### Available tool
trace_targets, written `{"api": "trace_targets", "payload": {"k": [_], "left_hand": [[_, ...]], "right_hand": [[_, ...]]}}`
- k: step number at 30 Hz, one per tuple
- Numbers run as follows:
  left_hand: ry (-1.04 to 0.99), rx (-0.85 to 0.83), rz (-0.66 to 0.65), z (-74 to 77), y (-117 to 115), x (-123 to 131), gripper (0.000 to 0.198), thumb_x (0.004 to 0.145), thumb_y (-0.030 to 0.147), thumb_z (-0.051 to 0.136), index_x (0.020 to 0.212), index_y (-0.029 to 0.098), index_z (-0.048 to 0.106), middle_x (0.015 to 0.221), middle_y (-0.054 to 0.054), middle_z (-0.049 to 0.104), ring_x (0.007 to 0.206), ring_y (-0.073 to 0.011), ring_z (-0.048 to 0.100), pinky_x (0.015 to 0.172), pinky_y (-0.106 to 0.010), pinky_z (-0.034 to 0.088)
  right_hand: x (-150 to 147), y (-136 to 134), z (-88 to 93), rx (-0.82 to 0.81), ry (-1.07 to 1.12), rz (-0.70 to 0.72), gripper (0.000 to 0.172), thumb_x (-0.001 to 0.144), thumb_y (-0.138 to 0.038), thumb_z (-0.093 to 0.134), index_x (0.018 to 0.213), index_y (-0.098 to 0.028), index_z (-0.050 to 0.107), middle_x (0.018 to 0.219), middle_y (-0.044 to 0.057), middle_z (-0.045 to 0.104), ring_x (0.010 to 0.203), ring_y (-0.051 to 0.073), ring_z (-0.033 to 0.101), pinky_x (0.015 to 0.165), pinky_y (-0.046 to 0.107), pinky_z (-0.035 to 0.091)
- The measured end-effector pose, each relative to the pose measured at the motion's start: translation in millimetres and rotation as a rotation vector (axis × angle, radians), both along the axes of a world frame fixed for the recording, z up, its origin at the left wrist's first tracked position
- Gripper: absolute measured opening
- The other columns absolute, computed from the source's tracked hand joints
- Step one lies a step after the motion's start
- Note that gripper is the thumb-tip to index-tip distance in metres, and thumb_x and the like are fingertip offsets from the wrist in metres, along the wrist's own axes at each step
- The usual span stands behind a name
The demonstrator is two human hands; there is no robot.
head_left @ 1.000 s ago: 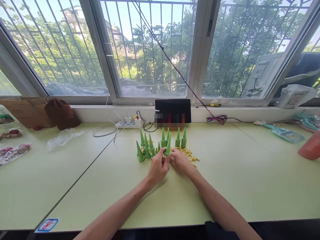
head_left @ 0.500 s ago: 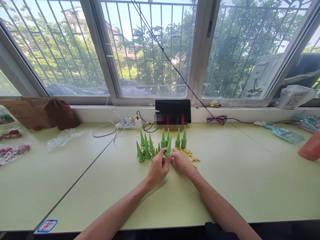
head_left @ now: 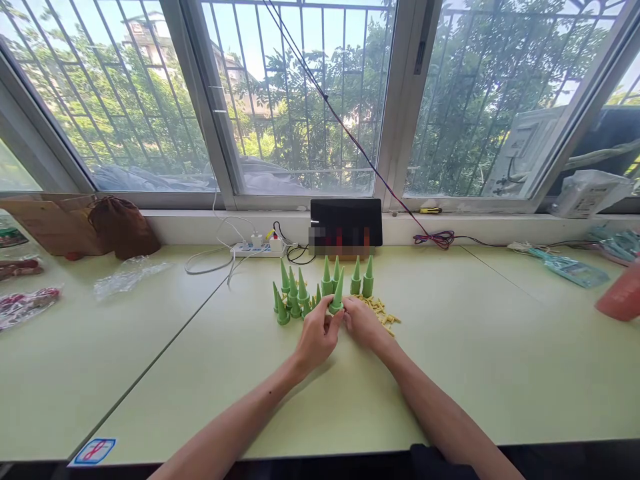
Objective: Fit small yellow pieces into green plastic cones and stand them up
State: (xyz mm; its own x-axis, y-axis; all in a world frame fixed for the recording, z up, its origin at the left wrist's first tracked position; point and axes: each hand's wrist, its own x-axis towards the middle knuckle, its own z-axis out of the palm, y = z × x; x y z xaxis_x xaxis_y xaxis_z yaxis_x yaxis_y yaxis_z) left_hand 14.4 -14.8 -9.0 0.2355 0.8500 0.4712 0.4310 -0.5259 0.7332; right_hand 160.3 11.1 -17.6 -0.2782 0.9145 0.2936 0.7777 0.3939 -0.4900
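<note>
My left hand (head_left: 318, 335) has thumb and fingers closed round the collar of a green plastic cone spike (head_left: 339, 288), which points upward. Against the right side of that spike, my right hand (head_left: 363, 323) is closed with its fingertips near the collar. Whatever those fingertips pinch is too small or hidden to make out. To the left of my hands stands a group of similar green spikes (head_left: 293, 297), tips up. Behind them are several more upright spikes (head_left: 368, 279). Small yellow pieces (head_left: 383, 313) lie loose beside and beyond my right hand.
A dark tablet-like screen (head_left: 346, 223) leans at the back by the window, with a power strip (head_left: 257, 250) to its left. A brown bag (head_left: 124, 228) and clear plastic (head_left: 130, 276) lie left. At the right edge is a red object (head_left: 620, 293).
Both hands stay in nearly the same place round the green spike. Only a very slight shift of the right hand shows.
</note>
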Motion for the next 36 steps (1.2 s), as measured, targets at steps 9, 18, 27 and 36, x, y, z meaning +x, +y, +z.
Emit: {"api": "trace_targets", "payload": {"k": [9, 18, 27, 36], "left_hand": [[-0.023, -0.029, 0.028, 3.5, -1.3, 0.1, 0.032, 0.093, 0.040, 0.046, 0.113, 0.016, 0.047, 0.049, 0.007, 0.050, 0.041, -0.0116, 0.051, 0.047, -0.022, 0.040], [-0.152, -0.130, 0.022, 11.6, -4.7, 1.8, 0.035, 0.092, 0.043, 0.047, 0.115, 0.017, 0.045, 0.051, 0.008, 0.050, 0.037, -0.0106, 0.050, 0.040, -0.020, 0.038], [-0.188, -0.141, 0.024, 12.4, -3.3, 0.5, 0.034, 0.093, 0.044, 0.047, 0.114, 0.017, 0.045, 0.048, 0.009, 0.051, 0.039, -0.0116, 0.054, 0.041, -0.020, 0.038], [-0.220, -0.151, 0.014, 11.0, -2.7, 0.4, 0.037, 0.091, 0.046, 0.049, 0.115, 0.017, 0.046, 0.060, 0.005, 0.058, 0.039, -0.0101, 0.054, 0.039, -0.020, 0.038]], "right_hand": [[-0.1, 2.8, 0.8, 0.100, 0.110, -0.061, 0.019, 0.089, -0.005, 0.047, 0.094, -0.017, 0.061, 0.091, 0.007, 0.061, 0.079, 0.017, 0.059, 0.068, 0.026, 0.041], [-2.4, -4.1, 13.7, 0.478, 0.480, -0.126, 0.019, 0.097, -0.019, 0.040, 0.101, -0.018, 0.059, 0.093, 0.007, 0.056, 0.080, 0.018, 0.056, 0.071, 0.029, 0.045], [-10.1, -17.6, 24.8, 0.654, 0.550, 0.014, 0.016, 0.097, -0.015, 0.043, 0.099, -0.020, 0.057, 0.087, 0.006, 0.056, 0.076, 0.016, 0.055, 0.065, 0.027, 0.045], [-9.8, -16.4, 20.2, 0.626, 0.533, 0.061, 0.013, 0.095, -0.019, 0.046, 0.097, -0.020, 0.059, 0.081, 0.003, 0.054, 0.059, 0.012, 0.048, 0.053, 0.024, 0.041]]}}
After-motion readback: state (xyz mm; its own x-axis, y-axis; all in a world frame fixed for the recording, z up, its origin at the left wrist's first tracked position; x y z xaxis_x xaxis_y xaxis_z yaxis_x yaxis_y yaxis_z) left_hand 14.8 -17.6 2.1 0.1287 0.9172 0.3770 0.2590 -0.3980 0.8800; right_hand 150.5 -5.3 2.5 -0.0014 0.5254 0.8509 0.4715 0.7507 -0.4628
